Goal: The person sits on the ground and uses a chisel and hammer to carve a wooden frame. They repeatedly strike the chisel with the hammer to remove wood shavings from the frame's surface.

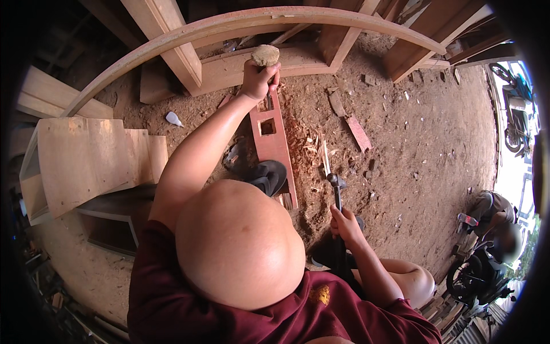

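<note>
My left hand, closed in a fist, grips a chisel upright by its handle, whose pale, frayed wooden top stands above the fingers. Below the fist, the dark blade meets the far end of a reddish wooden beam. A square hole is cut in the beam just nearer to me than the blade. My right hand is wrapped round the dark handle of a hammer, with the head up, to the right of the beam and apart from the chisel.
Wood chips lie along the beam's right side. My foot in a black sandal is beside the beam, and my bent knee hides its near left. Wooden frames stand beyond, a cabinet left. A person sits near motorbikes at right.
</note>
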